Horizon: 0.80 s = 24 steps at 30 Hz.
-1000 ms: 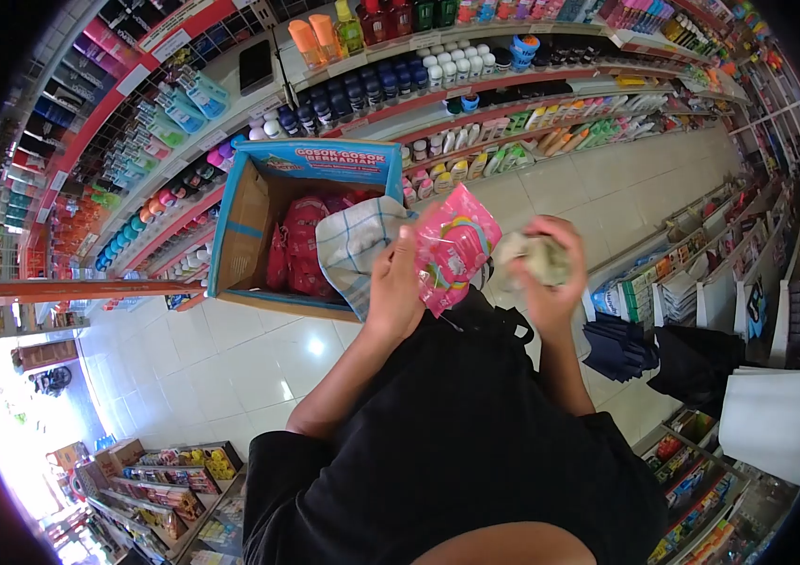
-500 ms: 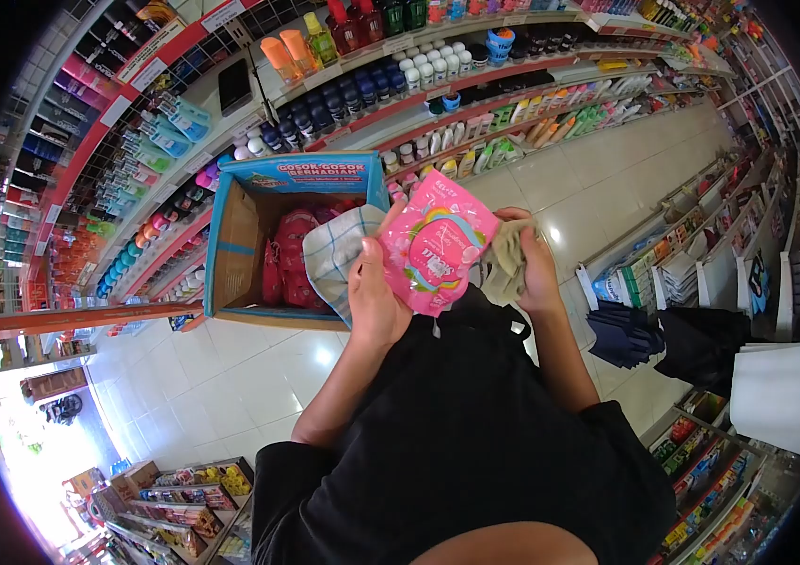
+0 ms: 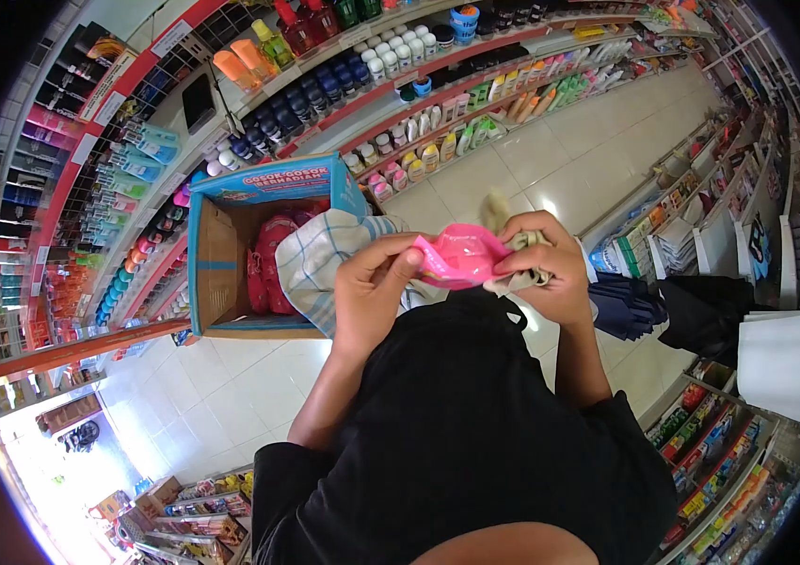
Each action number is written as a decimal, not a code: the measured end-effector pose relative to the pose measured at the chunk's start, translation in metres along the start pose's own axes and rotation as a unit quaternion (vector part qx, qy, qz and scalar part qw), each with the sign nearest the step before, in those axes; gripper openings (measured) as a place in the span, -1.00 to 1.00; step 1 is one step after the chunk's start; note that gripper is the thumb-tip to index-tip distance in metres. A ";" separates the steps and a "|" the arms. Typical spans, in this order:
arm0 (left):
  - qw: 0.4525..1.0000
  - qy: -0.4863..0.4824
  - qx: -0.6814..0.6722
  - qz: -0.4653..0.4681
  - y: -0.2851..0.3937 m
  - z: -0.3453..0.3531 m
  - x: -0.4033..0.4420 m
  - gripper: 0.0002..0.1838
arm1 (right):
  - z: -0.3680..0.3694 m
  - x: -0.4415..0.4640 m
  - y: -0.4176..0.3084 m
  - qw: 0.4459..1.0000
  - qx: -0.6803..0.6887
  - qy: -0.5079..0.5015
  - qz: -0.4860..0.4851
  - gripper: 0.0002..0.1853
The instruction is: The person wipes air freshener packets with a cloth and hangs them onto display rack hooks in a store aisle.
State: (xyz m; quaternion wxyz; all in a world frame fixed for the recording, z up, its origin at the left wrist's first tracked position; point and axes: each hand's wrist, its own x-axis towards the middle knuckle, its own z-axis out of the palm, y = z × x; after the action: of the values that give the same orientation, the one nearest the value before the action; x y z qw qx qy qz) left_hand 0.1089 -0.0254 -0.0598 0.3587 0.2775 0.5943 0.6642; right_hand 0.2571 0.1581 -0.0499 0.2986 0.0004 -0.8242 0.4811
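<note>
A shiny pink packet [image 3: 461, 256] is held out in front of my chest, tilted so that its printed front is mostly turned away. My left hand [image 3: 369, 294] is closed on its left end, thumb and fingertips pinching the edge. A white cloth with blue checks [image 3: 320, 259] hangs beside and behind that hand, over the side of the box. My right hand [image 3: 555, 273] is closed round a crumpled beige cloth [image 3: 530, 273], which presses against the packet's right end. The blue cardboard box [image 3: 216, 294] stands open to the left, with more pink packets [image 3: 273, 259] inside.
Shelves of bottles and roll-ons [image 3: 325, 85] curve along the far side. A dark phone-like object [image 3: 199, 102] lies on the upper shelf. Racks with dark folded goods [image 3: 626, 306] stand on the right. Pale floor tiles [image 3: 560, 169] run between the shelves.
The packet has tipped from facing me to nearly edge-on. My right hand with the beige cloth has come in against its right end. The view has shifted slightly.
</note>
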 end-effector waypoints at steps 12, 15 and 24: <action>0.959 0.130 0.086 0.235 -0.007 0.046 0.024 -0.87 | -0.035 0.012 -0.003 0.982 0.160 0.074 0.065 -0.46; 0.931 0.148 0.154 0.295 -0.008 0.068 0.038 -0.91 | -0.006 0.009 0.002 0.983 0.150 0.079 0.075 -0.54; 0.902 0.193 0.219 0.319 -0.012 0.108 0.077 -0.94 | -0.056 0.031 0.027 0.998 -0.041 -0.035 -0.030 -0.70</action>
State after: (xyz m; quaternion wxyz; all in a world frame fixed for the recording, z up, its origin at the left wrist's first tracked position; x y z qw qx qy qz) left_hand 0.1517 0.1011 -0.0608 -0.0640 0.3907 0.6618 0.6366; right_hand 0.2512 0.2265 -0.0361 0.2840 0.0297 -0.8526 0.4376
